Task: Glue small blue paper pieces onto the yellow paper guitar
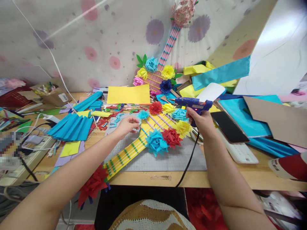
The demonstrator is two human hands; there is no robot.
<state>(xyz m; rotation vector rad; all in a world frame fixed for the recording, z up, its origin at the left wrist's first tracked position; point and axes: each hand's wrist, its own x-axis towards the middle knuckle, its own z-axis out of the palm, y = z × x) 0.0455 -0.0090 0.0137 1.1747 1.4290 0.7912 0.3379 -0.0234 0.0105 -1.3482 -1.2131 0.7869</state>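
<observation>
My right hand (200, 119) is wrapped round the grip of a blue hot glue gun (192, 103), its nozzle pointing left above the paper flowers. A black cord runs down from the gun. On the grey cutting mat (184, 156) lies a yellow paper guitar (122, 156), its neck slanting toward me with green frets and pale strings. Red, blue and yellow paper flowers ring its body. My left hand (129, 124) is closed, fingertips curled together beside a small blue flower (143, 114) at the body's left edge. Whatever those fingers hold, if anything, cannot be made out.
A finished pink paper guitar (169, 48) leans against the back curtain. Pleated blue paper (72, 127) and scraps crowd the left. Rightward lie a phone (230, 126), cardboard (280, 121) and a paper cup (290, 166). A power strip (35, 156) stands at the left edge.
</observation>
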